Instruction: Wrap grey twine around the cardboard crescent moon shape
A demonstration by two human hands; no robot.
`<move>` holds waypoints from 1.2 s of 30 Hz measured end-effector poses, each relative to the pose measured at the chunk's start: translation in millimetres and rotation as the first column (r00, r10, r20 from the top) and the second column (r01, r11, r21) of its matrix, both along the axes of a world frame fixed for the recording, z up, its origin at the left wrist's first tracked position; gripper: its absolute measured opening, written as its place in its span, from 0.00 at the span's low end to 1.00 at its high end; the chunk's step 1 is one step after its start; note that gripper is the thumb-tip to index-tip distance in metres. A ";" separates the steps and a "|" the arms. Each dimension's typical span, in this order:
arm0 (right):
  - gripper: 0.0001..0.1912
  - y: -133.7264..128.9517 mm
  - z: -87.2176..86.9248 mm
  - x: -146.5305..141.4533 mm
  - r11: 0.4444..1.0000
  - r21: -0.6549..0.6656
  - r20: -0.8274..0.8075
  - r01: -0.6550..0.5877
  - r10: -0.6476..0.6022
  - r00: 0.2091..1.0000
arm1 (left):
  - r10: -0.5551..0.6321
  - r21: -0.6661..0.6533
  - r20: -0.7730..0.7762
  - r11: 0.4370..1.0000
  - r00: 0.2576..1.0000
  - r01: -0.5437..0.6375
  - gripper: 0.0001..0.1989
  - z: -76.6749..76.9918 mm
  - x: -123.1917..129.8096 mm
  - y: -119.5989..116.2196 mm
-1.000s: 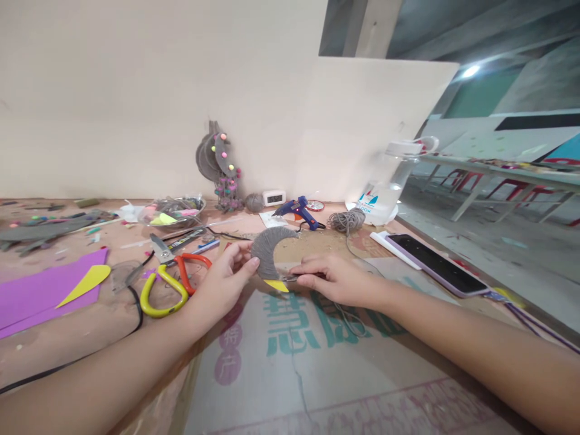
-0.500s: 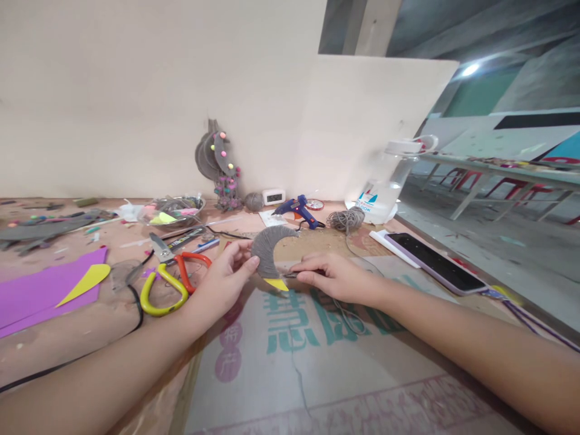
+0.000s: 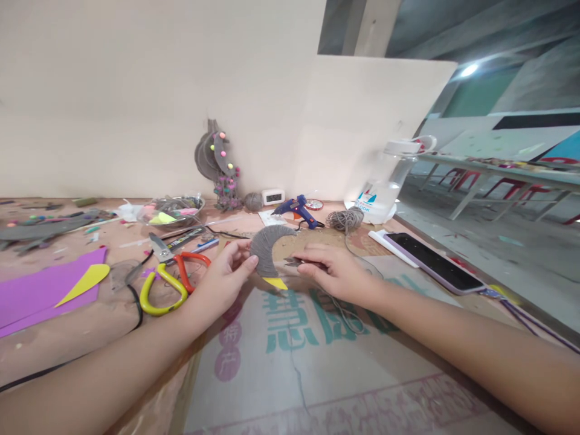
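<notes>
My left hand (image 3: 233,269) pinches the outer left edge of a crescent (image 3: 266,251) wrapped in gray yarn, with a bare yellow tip at its bottom. Just right of the crescent, my right hand (image 3: 324,269) is closed on a bundle of gray yarn (image 3: 294,261), whose end pokes out past the fingertips towards the crescent. A loop of yarn hangs below that hand over the printed board (image 3: 244,399). Farther back lies a loose yarn coil (image 3: 347,219), with a strand running towards the right hand.
Scissors (image 3: 165,290) with yellow and red handles lie left of my left hand. A blue glue gun (image 3: 299,210), white clock (image 3: 273,196) and gray yarn ball (image 3: 254,201) stand behind. Purple sheets (image 3: 49,287) are at left; a bottle (image 3: 385,181) and phone (image 3: 435,263) at right.
My right hand has drawn slightly to the right, so the gap between its fingertips and the crescent is wider. My left hand still holds the crescent in nearly the same place.
</notes>
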State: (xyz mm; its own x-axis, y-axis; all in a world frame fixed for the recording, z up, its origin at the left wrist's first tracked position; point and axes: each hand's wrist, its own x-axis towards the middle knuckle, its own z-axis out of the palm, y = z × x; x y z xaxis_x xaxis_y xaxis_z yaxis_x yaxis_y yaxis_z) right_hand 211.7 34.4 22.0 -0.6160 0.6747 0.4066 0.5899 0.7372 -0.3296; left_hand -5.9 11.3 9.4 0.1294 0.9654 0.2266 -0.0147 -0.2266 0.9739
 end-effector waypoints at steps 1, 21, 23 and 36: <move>0.16 -1.9 0.0 -0.2 1.000 0.029 0.021 -0.004 0.003 1.000 | -0.001 -0.003 0.002 1.000 1.000 0.001 0.14 0.2 0.1 -0.3; 0.14 -6.5 -4.6 -7.1 0.986 0.139 0.065 -0.094 0.086 0.994 | -0.063 -0.029 0.045 0.997 0.997 0.064 0.13 2.7 1.6 -0.9; 0.14 -7.0 -4.5 -7.3 0.987 0.129 0.071 -0.098 0.089 0.994 | -0.070 -0.035 0.053 0.997 0.996 0.072 0.14 2.8 1.9 -0.7; 0.15 -4.2 -7.2 -2.9 0.983 0.128 0.095 -0.131 0.120 0.988 | -0.088 -0.021 0.036 0.996 0.995 0.088 0.12 2.0 0.2 -1.5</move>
